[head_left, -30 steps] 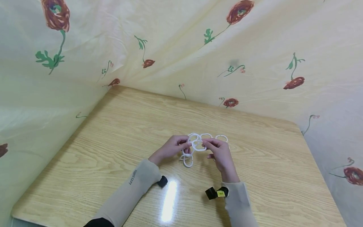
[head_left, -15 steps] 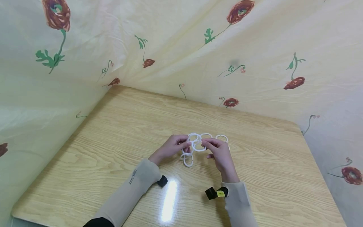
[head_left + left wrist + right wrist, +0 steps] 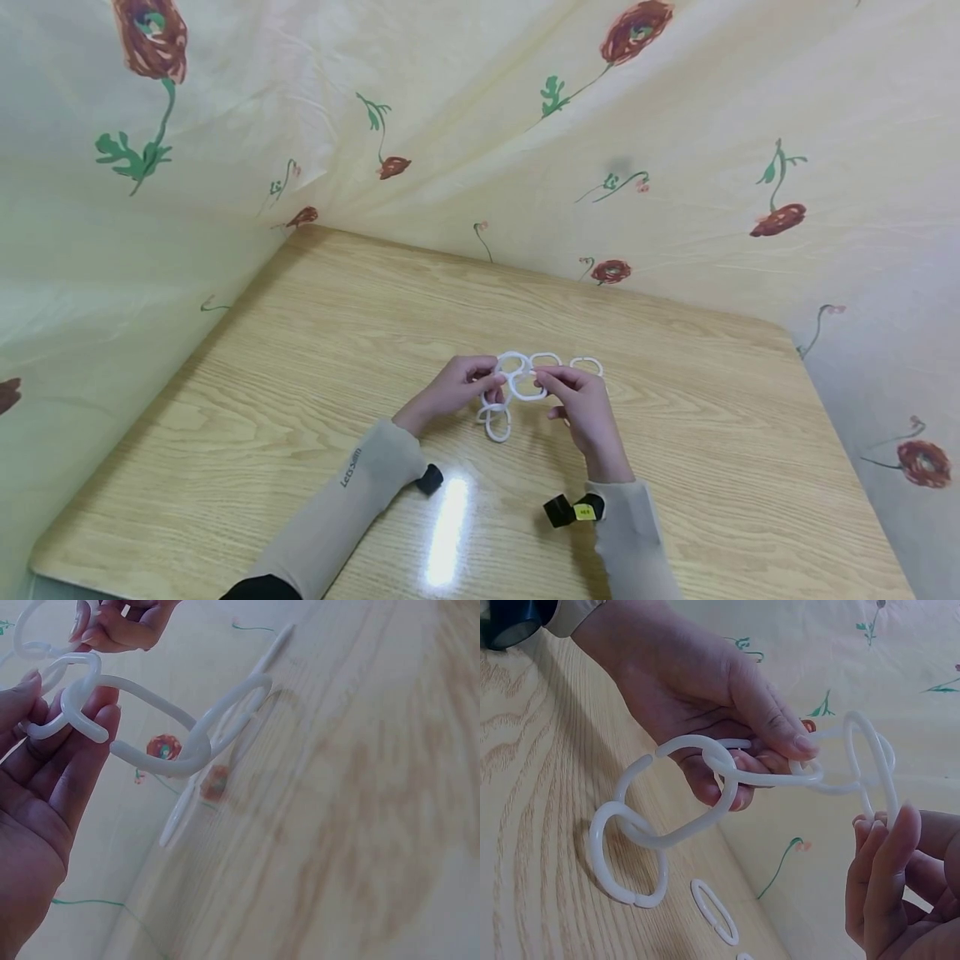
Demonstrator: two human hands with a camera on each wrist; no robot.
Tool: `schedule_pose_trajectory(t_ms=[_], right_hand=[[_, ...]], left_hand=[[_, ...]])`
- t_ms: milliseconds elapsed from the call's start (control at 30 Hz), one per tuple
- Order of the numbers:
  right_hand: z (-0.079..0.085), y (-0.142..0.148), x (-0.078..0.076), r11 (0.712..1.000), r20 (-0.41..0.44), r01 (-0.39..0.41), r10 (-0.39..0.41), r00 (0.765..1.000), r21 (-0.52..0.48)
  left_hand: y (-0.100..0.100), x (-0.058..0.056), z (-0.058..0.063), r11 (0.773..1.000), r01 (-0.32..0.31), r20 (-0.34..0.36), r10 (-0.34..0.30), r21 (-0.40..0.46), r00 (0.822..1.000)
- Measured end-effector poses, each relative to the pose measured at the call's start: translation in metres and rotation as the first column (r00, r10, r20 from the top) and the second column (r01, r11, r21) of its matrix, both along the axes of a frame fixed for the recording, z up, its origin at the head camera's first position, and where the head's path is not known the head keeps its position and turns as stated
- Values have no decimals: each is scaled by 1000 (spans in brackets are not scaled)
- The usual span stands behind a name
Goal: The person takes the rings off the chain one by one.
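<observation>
White plastic oval chain links, each with a small gap, hang joined between the two hands over the wooden table. My left hand (image 3: 463,385) pinches one link (image 3: 772,780) of this chain between thumb and fingers. Below that hand dangle more joined links, the lowest link (image 3: 598,855) close over the table in the right wrist view. My right hand (image 3: 587,408) pinches another link (image 3: 528,397) by its right end, near the left fingertips. In the right wrist view this upright link (image 3: 881,769) passes through the neighbouring part of the chain.
Loose white links lie on the table (image 3: 315,333) just beyond the hands, one link (image 3: 546,354) behind the chain and another link (image 3: 587,359) behind the right hand. A flower-printed cloth (image 3: 450,125) hangs along the back and sides. Both wrists wear small black cameras.
Both hands stay in nearly the same place, gripping the same links. The link in the right hand shifts very slightly.
</observation>
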State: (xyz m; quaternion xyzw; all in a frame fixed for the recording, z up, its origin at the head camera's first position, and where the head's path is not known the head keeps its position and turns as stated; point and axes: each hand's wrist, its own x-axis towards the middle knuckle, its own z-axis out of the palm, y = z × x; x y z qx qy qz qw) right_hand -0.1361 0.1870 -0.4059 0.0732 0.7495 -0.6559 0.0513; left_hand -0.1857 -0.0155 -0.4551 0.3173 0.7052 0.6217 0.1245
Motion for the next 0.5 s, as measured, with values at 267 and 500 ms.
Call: schedule_pose_trajectory(t_ms=[267,500], right_hand=[[-1,0,-1,1000,-9,-1,1,1000,16],[0,1,-1,1000,-13,-6,7,1000,17]], left_hand=[[-2,0,2,1000,-10,15,10,-6,1000],[-2,0,3,1000,-10,-2,10,-1,1000]])
